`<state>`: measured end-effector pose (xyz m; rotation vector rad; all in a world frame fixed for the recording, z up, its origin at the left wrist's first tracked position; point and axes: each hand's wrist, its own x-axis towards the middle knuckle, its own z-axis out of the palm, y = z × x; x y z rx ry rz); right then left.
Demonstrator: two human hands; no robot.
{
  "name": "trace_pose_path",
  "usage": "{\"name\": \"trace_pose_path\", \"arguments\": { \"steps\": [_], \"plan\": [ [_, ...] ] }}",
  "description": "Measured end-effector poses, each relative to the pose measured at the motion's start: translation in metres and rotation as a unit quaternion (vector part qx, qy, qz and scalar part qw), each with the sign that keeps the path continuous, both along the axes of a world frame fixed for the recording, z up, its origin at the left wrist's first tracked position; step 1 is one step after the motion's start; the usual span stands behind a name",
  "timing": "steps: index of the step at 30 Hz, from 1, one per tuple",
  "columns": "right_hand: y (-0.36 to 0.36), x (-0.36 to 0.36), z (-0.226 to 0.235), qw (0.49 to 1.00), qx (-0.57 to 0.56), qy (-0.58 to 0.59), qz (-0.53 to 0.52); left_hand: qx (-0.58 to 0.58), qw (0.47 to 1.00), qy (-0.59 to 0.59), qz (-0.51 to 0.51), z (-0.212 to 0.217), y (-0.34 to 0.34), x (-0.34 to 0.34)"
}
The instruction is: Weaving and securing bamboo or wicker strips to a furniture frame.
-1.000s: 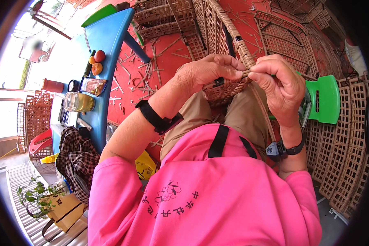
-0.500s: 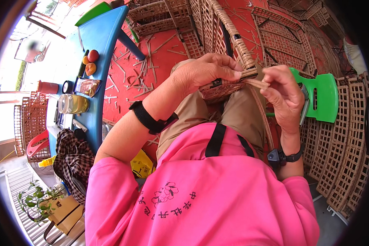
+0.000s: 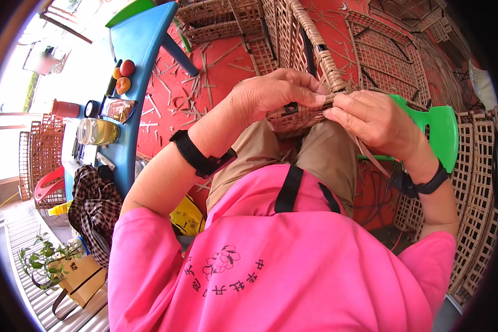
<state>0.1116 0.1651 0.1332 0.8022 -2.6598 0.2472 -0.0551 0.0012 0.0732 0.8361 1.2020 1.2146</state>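
A tan woven basket (image 3: 294,123) rests between my thighs, its lattice wall rising toward the far side with a wrapped rim (image 3: 331,69). At the near corner of that rim my left hand (image 3: 276,95) pinches the edge between thumb and fingers. Right beside it, my right hand (image 3: 377,117) is closed with thumb and forefinger at the same corner, on a flat weaving strip. The loose length of the strip (image 3: 374,159) hangs below my right hand toward my lap. My fingers cover the exact spot where strip meets rim.
A blue table (image 3: 144,41) at left carries fruit (image 3: 123,84), a jar (image 3: 97,133) and a checked cloth (image 3: 97,205). A green chair (image 3: 444,133) and stacked woven panels (image 3: 470,182) stand at right. Strip offcuts litter the red floor (image 3: 218,91).
My right hand has moved left and turned, bringing its fingers against the rim corner by my left thumb. Its forearm has swung outward to the right. My left hand keeps its grip.
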Motion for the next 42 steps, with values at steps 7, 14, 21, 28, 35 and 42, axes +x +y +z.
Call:
{"name": "trace_pose_path", "arguments": {
  "steps": [7,14,21,28,35,42],
  "plan": [
    [0.006,-0.021,-0.003,0.978,0.118,0.114,0.129,-0.001,1.0,0.009,0.002,0.0,0.0,0.0],
    [-0.023,0.005,-0.031,0.993,0.022,0.106,-0.052,0.017,0.999,0.026,0.006,-0.002,-0.002,-0.001],
    [-0.092,0.02,-0.093,0.746,-0.549,0.116,-0.358,0.034,0.998,0.051,-0.002,-0.001,-0.003,0.006],
    [-0.09,0.033,-0.092,0.692,-0.638,0.065,-0.331,0.057,0.996,0.071,0.015,-0.003,-0.005,0.012],
    [-0.083,0.032,-0.09,0.862,-0.347,0.166,-0.329,0.05,0.996,0.07,0.019,-0.001,-0.008,0.008],
    [-0.072,0.026,-0.068,0.787,-0.499,0.101,-0.348,0.05,0.994,0.091,0.015,0.001,-0.006,0.009]
  ]
}}
